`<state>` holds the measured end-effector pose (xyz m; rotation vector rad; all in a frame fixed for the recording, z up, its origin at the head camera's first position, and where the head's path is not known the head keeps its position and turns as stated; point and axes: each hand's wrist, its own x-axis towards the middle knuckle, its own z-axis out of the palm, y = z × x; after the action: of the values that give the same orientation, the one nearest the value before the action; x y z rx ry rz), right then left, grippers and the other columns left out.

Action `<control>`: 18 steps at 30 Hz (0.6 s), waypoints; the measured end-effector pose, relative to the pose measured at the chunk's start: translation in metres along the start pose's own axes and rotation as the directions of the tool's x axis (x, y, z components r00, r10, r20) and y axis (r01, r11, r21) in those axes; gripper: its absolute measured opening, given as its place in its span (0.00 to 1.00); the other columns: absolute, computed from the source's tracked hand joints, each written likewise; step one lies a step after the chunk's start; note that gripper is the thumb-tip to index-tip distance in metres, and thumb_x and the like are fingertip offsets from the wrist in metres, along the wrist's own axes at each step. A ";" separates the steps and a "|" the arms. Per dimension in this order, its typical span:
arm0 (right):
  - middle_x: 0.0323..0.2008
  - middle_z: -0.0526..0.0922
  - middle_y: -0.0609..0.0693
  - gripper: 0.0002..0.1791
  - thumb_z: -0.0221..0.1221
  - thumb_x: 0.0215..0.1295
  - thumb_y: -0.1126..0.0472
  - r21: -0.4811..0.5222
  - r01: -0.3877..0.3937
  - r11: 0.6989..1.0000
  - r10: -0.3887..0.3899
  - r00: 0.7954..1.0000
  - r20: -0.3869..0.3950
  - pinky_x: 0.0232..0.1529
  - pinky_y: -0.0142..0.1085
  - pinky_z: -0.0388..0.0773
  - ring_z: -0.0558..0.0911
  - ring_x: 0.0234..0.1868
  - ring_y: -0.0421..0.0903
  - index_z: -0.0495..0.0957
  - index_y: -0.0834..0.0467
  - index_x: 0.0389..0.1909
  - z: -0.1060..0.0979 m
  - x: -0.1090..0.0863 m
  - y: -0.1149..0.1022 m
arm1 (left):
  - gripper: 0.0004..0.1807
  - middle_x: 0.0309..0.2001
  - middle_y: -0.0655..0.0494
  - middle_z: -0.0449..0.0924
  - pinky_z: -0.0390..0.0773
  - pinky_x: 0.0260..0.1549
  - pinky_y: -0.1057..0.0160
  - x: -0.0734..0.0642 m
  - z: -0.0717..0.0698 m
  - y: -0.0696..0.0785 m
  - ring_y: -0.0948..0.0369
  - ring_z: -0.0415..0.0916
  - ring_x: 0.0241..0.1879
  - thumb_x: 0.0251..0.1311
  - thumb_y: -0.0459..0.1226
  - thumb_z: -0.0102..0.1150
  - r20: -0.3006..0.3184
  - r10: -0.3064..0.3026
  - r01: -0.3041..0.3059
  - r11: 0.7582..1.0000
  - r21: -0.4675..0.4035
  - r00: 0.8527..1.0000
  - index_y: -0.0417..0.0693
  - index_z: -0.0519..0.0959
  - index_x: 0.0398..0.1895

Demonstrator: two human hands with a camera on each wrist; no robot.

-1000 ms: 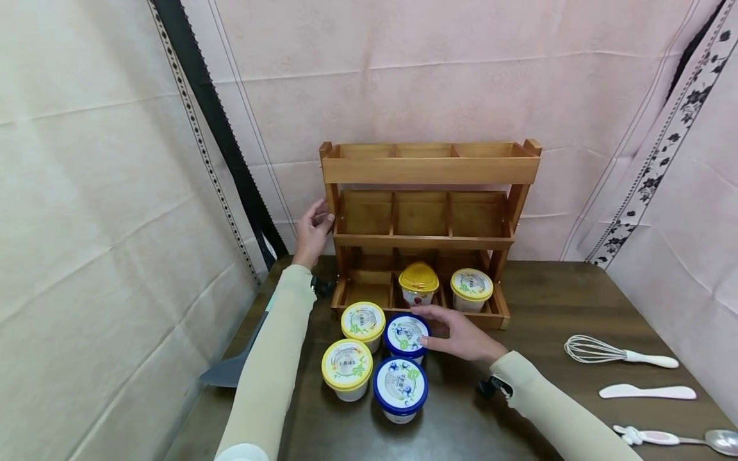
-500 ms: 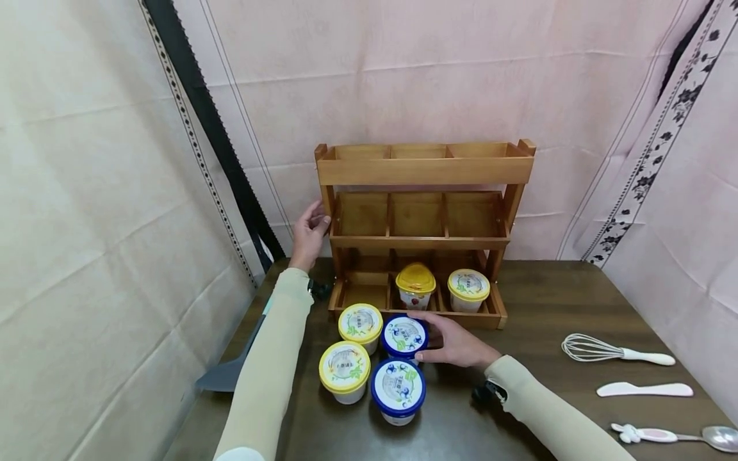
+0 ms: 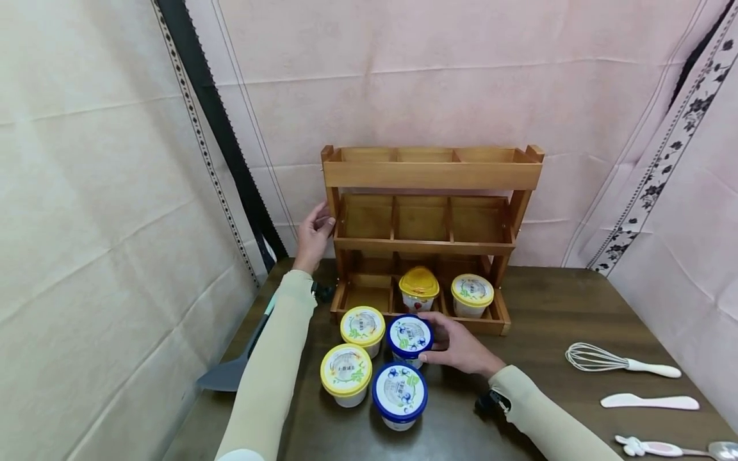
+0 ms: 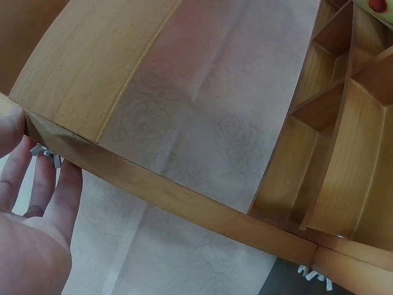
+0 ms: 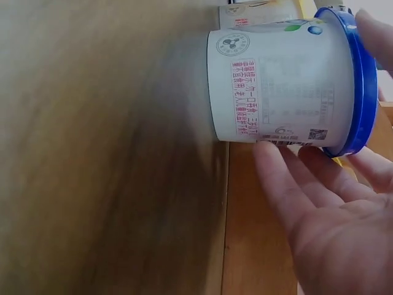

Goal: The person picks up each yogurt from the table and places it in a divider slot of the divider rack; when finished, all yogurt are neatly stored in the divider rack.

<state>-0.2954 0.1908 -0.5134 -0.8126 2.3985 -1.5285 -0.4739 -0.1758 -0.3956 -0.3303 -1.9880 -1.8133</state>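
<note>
My left hand (image 3: 313, 238) holds the left side post of a three-tier wooden rack (image 3: 429, 175). In the left wrist view its thumb and fingers lie about the post, near a wing nut (image 4: 46, 153). My right hand (image 3: 459, 346) grips a blue-lidded cup (image 3: 410, 335) in front of the rack, thumb near the lid, fingers along the side. The right wrist view has this cup's printed white wall (image 5: 282, 86). Close by stand another blue-lidded cup (image 3: 400, 390) and two yellow-lidded cups, one farther back (image 3: 362, 325) and one nearer (image 3: 346, 370).
In the rack's bottom tier sit a cup with a domed yellow lid (image 3: 419, 285) and a flat yellow-lidded cup (image 3: 472, 291). A whisk (image 3: 611, 358), a white knife (image 3: 649, 401) and a spoon (image 3: 663, 448) lie at right. A grey-blue blade (image 3: 221, 376) shows beyond the left sleeve.
My right hand's fingers have closed around the far blue-lidded cup, which has shifted slightly right of the near one. My left hand stays on the rack. The head view has shifted slightly.
</note>
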 end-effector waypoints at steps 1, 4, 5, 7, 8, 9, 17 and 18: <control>0.69 0.77 0.56 0.44 0.75 0.63 0.53 0.001 -0.004 1.000 0.004 1.000 -0.012 0.63 0.51 0.84 0.80 0.67 0.60 0.65 0.51 0.77 0.000 -0.001 0.000 | 0.27 0.68 0.47 0.78 0.81 0.63 0.55 -0.001 0.001 0.000 0.52 0.77 0.65 0.75 0.38 0.61 0.003 0.000 0.000 1.000 -0.005 1.000 0.57 0.74 0.76; 0.68 0.78 0.56 0.43 0.76 0.63 0.52 0.006 -0.008 1.000 0.008 0.999 -0.041 0.61 0.49 0.85 0.80 0.67 0.60 0.66 0.52 0.76 0.000 -0.002 -0.001 | 0.28 0.69 0.46 0.77 0.79 0.65 0.55 -0.001 0.002 0.000 0.51 0.75 0.66 0.75 0.39 0.61 0.012 0.007 -0.007 1.000 -0.022 1.000 0.56 0.73 0.77; 0.68 0.78 0.56 0.44 0.76 0.62 0.52 0.003 -0.010 1.000 0.010 0.999 -0.048 0.61 0.49 0.85 0.80 0.66 0.60 0.66 0.52 0.76 -0.001 -0.003 -0.001 | 0.28 0.69 0.46 0.77 0.78 0.66 0.54 -0.001 0.003 -0.001 0.51 0.75 0.67 0.75 0.39 0.61 0.014 0.013 -0.013 1.000 -0.026 1.000 0.56 0.73 0.77; 0.69 0.78 0.55 0.44 0.76 0.62 0.51 -0.003 -0.013 1.000 0.012 0.998 -0.055 0.61 0.48 0.85 0.80 0.67 0.60 0.66 0.51 0.76 -0.002 -0.003 -0.002 | 0.28 0.69 0.46 0.77 0.77 0.67 0.53 -0.001 0.003 -0.001 0.51 0.74 0.67 0.75 0.40 0.61 0.015 0.018 -0.018 0.999 -0.031 1.000 0.56 0.73 0.77; 0.69 0.78 0.55 0.44 0.76 0.62 0.51 -0.003 -0.013 1.000 0.013 0.998 -0.059 0.61 0.48 0.85 0.80 0.67 0.59 0.66 0.51 0.76 -0.003 -0.004 -0.003 | 0.28 0.69 0.46 0.77 0.76 0.68 0.53 0.000 0.003 -0.001 0.51 0.75 0.67 0.75 0.40 0.61 0.015 0.017 -0.016 0.999 -0.032 1.000 0.56 0.73 0.77; 0.69 0.78 0.54 0.44 0.77 0.62 0.51 0.000 -0.016 1.000 0.016 0.998 -0.064 0.61 0.48 0.85 0.80 0.67 0.59 0.66 0.50 0.76 -0.004 -0.004 -0.004 | 0.28 0.69 0.46 0.77 0.76 0.68 0.52 0.000 0.003 -0.001 0.51 0.75 0.67 0.75 0.40 0.61 0.014 0.017 -0.017 0.999 -0.032 1.000 0.56 0.73 0.77; 0.69 0.77 0.53 0.46 0.78 0.60 0.50 0.003 -0.004 1.000 0.004 0.995 -0.103 0.63 0.51 0.84 0.79 0.68 0.59 0.66 0.46 0.76 -0.014 0.002 -0.019 | 0.27 0.68 0.48 0.77 0.78 0.67 0.53 -0.001 0.000 0.000 0.53 0.76 0.65 0.75 0.39 0.61 0.006 0.009 -0.009 1.000 -0.011 1.000 0.58 0.74 0.76; 0.69 0.77 0.52 0.46 0.78 0.60 0.50 0.001 -0.006 1.000 0.007 0.994 -0.110 0.63 0.52 0.83 0.79 0.68 0.59 0.66 0.45 0.76 -0.015 0.004 -0.021 | 0.27 0.68 0.48 0.78 0.78 0.66 0.54 -0.001 0.001 -0.001 0.53 0.76 0.65 0.75 0.40 0.61 0.006 0.011 -0.011 1.000 -0.007 1.000 0.59 0.74 0.76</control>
<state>-0.2974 0.1939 -0.4871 -0.7376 2.4747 -1.6121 -0.4736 -0.1751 -0.3972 -0.3491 -1.9805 -1.8155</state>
